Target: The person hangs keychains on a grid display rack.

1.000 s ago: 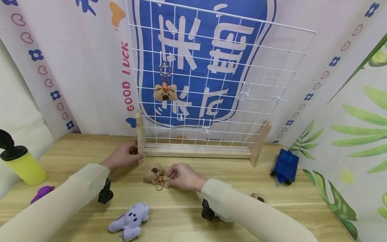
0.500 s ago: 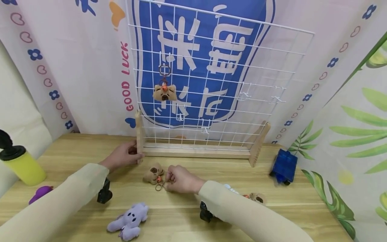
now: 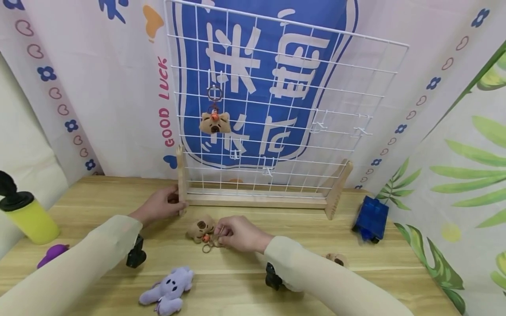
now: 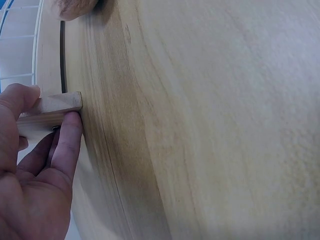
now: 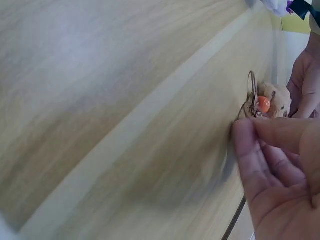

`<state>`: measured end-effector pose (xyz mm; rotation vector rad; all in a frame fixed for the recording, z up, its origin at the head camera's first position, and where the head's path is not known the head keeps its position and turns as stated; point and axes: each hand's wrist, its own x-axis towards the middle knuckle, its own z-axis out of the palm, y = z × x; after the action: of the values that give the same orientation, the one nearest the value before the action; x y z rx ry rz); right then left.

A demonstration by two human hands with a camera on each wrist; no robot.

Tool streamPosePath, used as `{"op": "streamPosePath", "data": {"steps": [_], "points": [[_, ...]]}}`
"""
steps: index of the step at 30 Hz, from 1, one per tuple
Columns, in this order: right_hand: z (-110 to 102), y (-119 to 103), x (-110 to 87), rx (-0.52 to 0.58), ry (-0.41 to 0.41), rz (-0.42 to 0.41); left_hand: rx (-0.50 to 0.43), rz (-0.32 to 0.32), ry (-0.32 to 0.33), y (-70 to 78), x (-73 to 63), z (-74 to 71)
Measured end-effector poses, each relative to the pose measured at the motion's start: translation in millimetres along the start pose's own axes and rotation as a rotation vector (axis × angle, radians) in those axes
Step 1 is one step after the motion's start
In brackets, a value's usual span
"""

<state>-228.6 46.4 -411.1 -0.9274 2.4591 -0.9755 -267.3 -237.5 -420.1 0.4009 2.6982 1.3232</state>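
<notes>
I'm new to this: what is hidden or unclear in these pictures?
Head view: the right sleeve covers part of the brown toy.
Head view: the left sleeve hides part of the purple thing.
Left wrist view: the top edge cuts off the fuzzy toy.
Right wrist view: the right hand covers part of the ring it pinches.

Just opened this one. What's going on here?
A person's left hand grips the wooden upright at one end of a wire grid rack. Their right hand pinches the ring end of a brown plush keychain, whose plush part lies on the table in front of the rack. A similar keychain hangs on the grid, while other hooks there hold nothing.
</notes>
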Motion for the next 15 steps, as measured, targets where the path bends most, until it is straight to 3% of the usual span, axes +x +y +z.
{"op": "streamPosePath", "data": {"steps": [5,12,15], "points": [[-1.1,0.3,-1.8,0.130,0.026,0.025,0.001,-0.012,-0.002,-2.1,-1.1,-0.1],[-8.8,-2.0,-3.8,0.399,0.070,0.098,0.003,-0.029,-0.005,-2.0,-1.9,-0.3],[-16.3,-1.0,-4.3,0.451,0.080,0.091,-0.001,-0.035,-0.006,-0.5,0.2,0.5]]}}
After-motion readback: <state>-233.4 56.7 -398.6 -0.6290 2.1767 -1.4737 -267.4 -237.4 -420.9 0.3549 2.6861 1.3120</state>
